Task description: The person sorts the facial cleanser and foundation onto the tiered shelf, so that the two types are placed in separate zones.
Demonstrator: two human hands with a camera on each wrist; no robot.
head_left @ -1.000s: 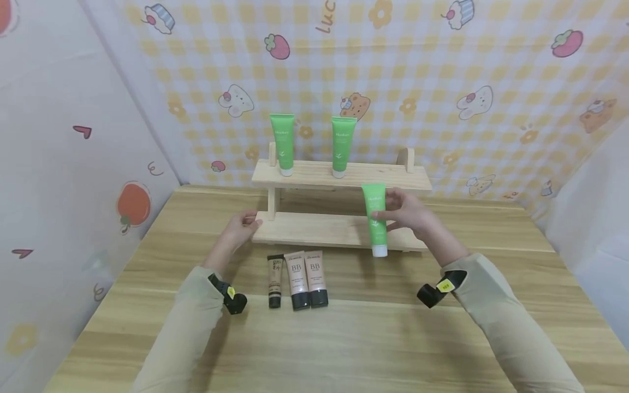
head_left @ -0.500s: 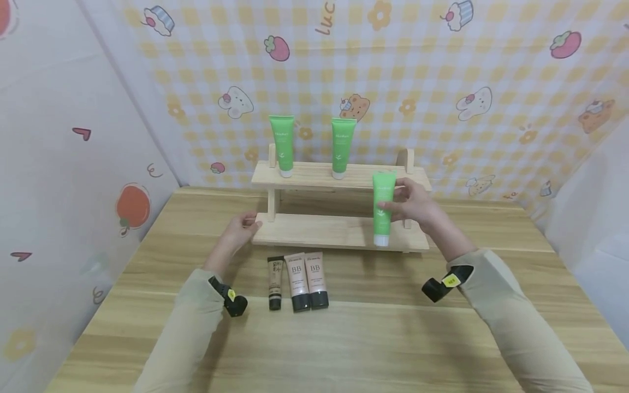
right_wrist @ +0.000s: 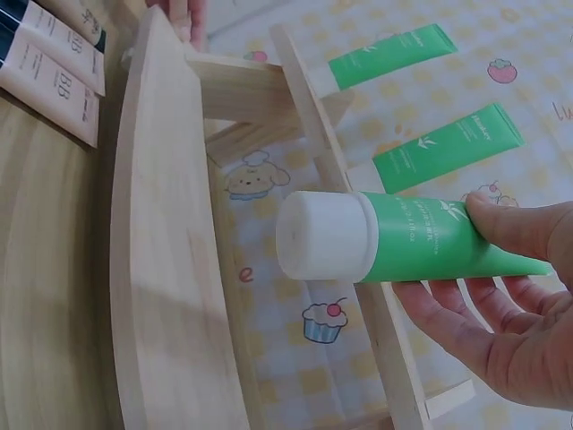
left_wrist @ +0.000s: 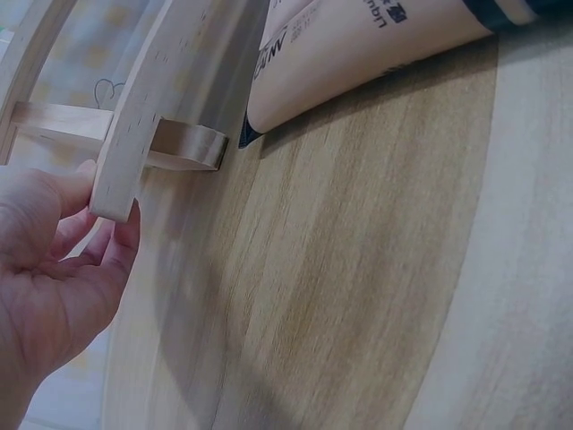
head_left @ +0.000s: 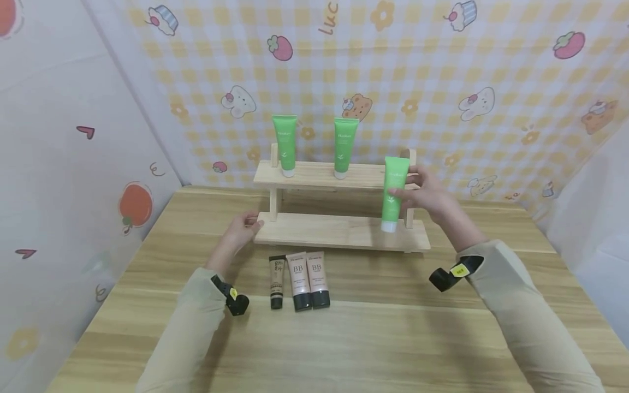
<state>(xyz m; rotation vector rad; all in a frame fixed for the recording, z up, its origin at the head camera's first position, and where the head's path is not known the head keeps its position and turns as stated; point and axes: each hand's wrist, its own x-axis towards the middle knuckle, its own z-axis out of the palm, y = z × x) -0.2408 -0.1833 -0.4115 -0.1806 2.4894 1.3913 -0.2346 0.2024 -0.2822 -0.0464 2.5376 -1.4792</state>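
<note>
My right hand point(head_left: 411, 189) grips a green tube point(head_left: 394, 192) with a white cap point(right_wrist: 322, 235) pointing down. It holds the tube upright in the air over the right end of the lower board, in front of the top board's right end. The wooden two-tier shelf point(head_left: 339, 232) stands at the back of the table. My left hand point(head_left: 247, 225) pinches the left end of the shelf's lower board point(left_wrist: 121, 170), thumb on one side and fingers point(left_wrist: 125, 235) on the other. Two more green tubes point(head_left: 285, 144) point(head_left: 345, 147) stand cap-down on the top board.
Three tubes lie side by side on the wooden table point(head_left: 373, 338) in front of the shelf: a dark one point(head_left: 277, 281) and two beige BB tubes point(head_left: 298, 278) point(head_left: 317, 277). Patterned cloth walls point(head_left: 442, 82) close in the back and both sides.
My right hand has carried the green tube up and to the right, from in front of the lower board to the height of the top board's right end. The left hand stayed put.
</note>
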